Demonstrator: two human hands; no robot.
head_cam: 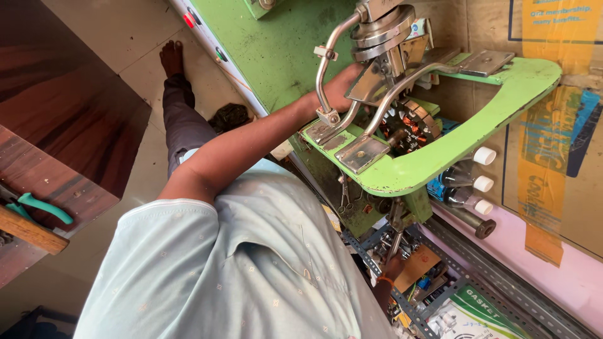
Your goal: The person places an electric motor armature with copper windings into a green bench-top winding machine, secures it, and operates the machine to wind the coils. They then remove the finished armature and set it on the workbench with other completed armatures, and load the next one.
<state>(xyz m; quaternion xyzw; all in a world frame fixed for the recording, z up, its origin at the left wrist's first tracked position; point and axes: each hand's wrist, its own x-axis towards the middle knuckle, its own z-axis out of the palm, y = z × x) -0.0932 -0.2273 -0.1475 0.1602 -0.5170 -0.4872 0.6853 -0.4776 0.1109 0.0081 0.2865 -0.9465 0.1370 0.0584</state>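
head view: left hand (344, 85) reaches behind the green winding machine (440, 150), fingers hidden by its steel arms (377, 113); grip cannot be told. copper-wound stator (409, 125) sits in the machine's opening. right hand (388, 269) low, mostly hidden among clutter; state unclear.

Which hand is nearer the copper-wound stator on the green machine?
Left. Left hand sits just beside the stator, behind the chrome arms; right hand is down below the green table.
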